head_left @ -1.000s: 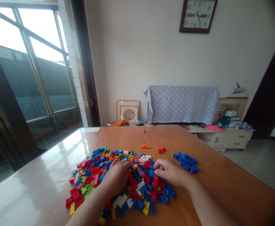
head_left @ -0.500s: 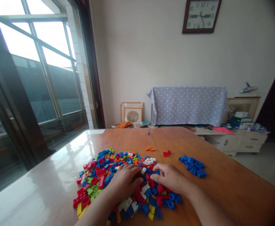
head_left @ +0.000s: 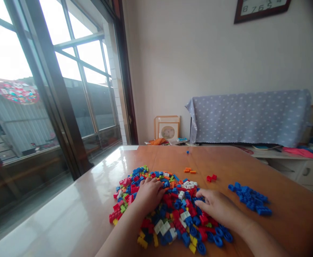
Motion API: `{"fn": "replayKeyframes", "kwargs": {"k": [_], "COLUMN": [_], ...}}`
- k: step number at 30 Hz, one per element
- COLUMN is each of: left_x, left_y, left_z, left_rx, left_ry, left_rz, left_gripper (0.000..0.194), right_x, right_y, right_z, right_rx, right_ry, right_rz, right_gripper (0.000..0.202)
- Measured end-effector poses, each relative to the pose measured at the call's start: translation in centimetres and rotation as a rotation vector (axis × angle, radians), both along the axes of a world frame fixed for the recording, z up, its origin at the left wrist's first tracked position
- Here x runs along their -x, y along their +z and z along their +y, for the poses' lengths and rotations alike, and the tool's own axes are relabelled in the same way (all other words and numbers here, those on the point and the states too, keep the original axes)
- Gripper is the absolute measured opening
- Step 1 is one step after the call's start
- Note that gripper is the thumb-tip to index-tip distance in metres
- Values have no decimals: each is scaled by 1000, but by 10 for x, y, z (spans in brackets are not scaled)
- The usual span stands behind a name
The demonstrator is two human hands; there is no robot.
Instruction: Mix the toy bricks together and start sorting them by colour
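Observation:
A wide heap of plastic toy building bricks [head_left: 169, 203] in red, blue, white, yellow, green and orange lies on the wooden table. My left hand [head_left: 151, 191] rests over the heap's upper left part, fingers bent and thumb apart. A blue brick [head_left: 166, 184] lies just beyond its fingertips. At the heap's right side is my right hand [head_left: 210, 201], thumb and fingers parted, close to some blue and red bricks. A white brick [head_left: 181, 195] sits between the two hands. Blue ring-like pieces [head_left: 218, 241] lie at the near right edge.
A separate pile of blue bricks [head_left: 250, 198] lies to the right. Farther back are a few red bricks [head_left: 211, 177], orange bricks [head_left: 190, 170] and a small blue piece [head_left: 187, 152]. Beyond the table [head_left: 292, 228] stand a cloth-draped object [head_left: 250, 117] and framed pictures [head_left: 167, 130].
The view has turned left, so the room and table appear shifted right. My left hand has moved left and farther out over the heap; my right hand stays by its right side.

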State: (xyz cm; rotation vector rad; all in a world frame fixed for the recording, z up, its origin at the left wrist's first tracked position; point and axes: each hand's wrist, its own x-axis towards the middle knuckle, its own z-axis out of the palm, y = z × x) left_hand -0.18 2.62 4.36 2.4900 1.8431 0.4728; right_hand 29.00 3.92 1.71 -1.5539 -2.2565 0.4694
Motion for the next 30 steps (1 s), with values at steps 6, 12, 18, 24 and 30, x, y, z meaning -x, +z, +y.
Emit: {"fn": "replayKeyframes", "kwargs": {"k": [6, 12, 18, 24, 30], "left_x": [19, 29, 30, 19, 9], "left_y": [-2, -7, -11, -9, -11], "left_z": [5, 8, 11, 10, 10], "left_rx": [-2, 8, 28, 24, 23], "left_ry": [134, 277, 303, 195, 77], "left_rz": [11, 36, 43, 33, -54], "left_gripper": [25, 32, 29, 20, 18], "right_x": [0, -4, -4, -3, -3], "right_y": [-3, -7, -6, -2, -2], "right_z": [2, 4, 5, 3, 1], "right_rx": [29, 25, 30, 14, -16], "right_ry": [0, 2, -19, -22, -13], "right_rz": [8, 3, -1, -9, 10], "right_gripper": [24, 27, 26, 24, 25]}}
